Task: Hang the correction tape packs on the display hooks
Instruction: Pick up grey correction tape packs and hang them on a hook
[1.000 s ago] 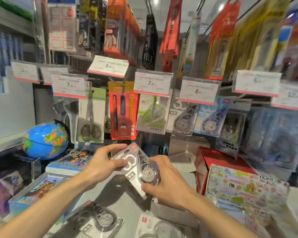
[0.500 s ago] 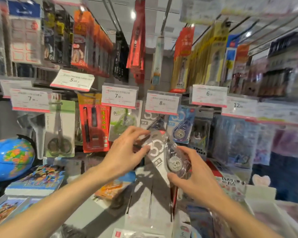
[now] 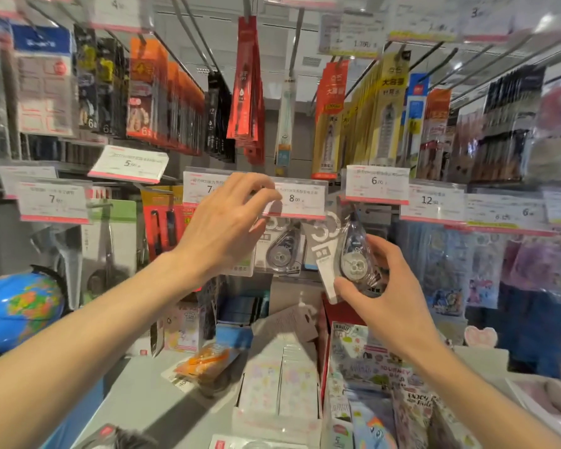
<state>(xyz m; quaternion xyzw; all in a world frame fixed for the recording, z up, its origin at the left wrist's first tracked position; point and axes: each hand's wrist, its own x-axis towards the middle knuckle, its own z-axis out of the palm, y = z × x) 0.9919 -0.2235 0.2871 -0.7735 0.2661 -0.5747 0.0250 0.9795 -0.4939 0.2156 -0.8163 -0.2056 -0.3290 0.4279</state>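
My right hand (image 3: 386, 286) grips a correction tape pack (image 3: 347, 254), a clear blister with a grey-white card, held upright just below the "8.00" price tag (image 3: 300, 199). My left hand (image 3: 230, 228) pinches the left end of that price tag between thumb and fingers. Behind the tag hangs another correction tape pack (image 3: 280, 249) of the same kind on its hook. The hook itself is hidden behind the tag.
Price tags "7" (image 3: 54, 200), "6.00" (image 3: 376, 184) and "12" (image 3: 431, 200) line the hook row. Scissors (image 3: 107, 247) and red pen packs (image 3: 162, 218) hang at left; a globe (image 3: 20, 306) sits below. Card boxes (image 3: 279, 384) and sticker packs (image 3: 370, 367) crowd the counter.
Both hands rose toward the hook row. My left hand let go of the pack and took hold of the "8.00" price tag; my right hand carried the pack up beneath it.
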